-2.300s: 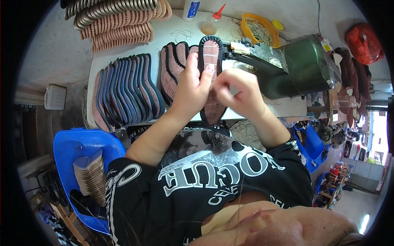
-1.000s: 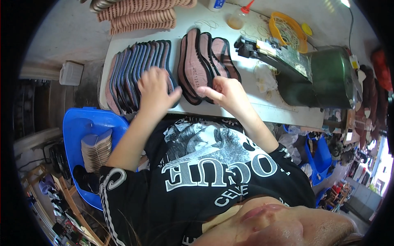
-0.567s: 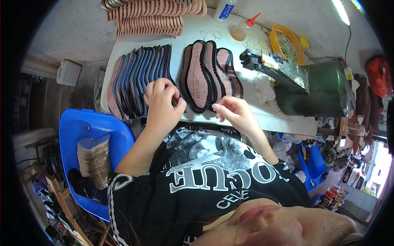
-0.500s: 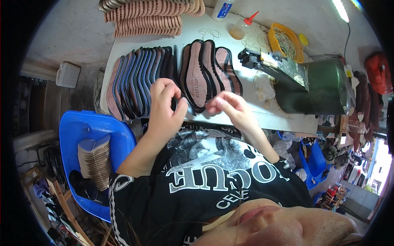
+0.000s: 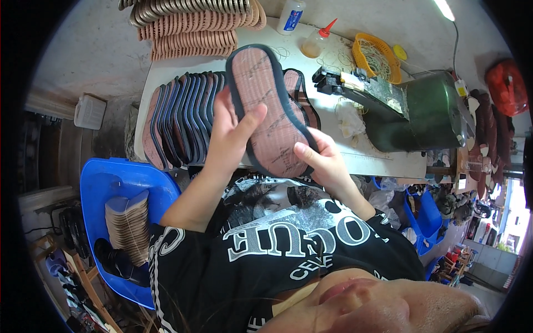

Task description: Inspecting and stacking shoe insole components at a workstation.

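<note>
A pinkish-brown shoe insole with a dark edge binding is raised above the white table, tilted with its face toward me. My left hand grips its left edge, thumb lying on the face. At its lower right end my right hand pinches the rim, thumb on top and fingers behind. Partly hidden behind it, a few more insoles lie on the table. To the left of my left hand stands a long row of dark-edged insoles, packed on edge.
Pink and metallic ridged stacks stand at the back left. Behind are a white bottle, a red-tipped glue bottle and a yellow basket of thread. A green machine occupies the right. A blue tub sits lower left.
Both hands were bare above the table; now they hold an insole lifted from the middle pile. The view has shifted slightly.
</note>
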`<state>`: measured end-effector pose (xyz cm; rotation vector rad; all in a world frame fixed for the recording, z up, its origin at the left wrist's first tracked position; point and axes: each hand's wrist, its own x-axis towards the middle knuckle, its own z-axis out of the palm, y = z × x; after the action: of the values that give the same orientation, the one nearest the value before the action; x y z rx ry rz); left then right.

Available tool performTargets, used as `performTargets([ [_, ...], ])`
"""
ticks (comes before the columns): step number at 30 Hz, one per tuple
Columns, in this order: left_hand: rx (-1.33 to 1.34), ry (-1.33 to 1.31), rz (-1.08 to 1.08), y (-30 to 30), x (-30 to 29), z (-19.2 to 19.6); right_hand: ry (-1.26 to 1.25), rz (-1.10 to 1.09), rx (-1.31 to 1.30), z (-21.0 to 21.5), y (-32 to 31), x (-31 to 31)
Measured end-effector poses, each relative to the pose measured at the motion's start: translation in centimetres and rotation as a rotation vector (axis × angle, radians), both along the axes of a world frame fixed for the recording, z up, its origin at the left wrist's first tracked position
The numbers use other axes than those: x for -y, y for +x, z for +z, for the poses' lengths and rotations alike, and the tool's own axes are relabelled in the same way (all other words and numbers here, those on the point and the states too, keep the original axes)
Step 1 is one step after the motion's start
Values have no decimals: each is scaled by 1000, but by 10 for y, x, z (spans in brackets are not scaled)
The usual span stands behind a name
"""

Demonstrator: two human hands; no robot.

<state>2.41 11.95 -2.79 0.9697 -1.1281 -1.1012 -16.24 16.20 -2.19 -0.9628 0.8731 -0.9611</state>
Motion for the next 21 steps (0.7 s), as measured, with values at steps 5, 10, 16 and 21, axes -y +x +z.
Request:
performTargets([
  [5, -527, 361, -350, -9, 7, 14, -295, 1, -150, -11, -17, -6],
  [10, -556, 367, -563, -20, 8, 3, -172, 27, 313, -31, -35, -1],
  [16, -293, 205, -729, -35, 2, 0, -48, -54, 338, -24, -11, 21],
  [21, -183, 158, -673, -39, 4, 3, -161, 190, 201, -22, -46, 38],
])
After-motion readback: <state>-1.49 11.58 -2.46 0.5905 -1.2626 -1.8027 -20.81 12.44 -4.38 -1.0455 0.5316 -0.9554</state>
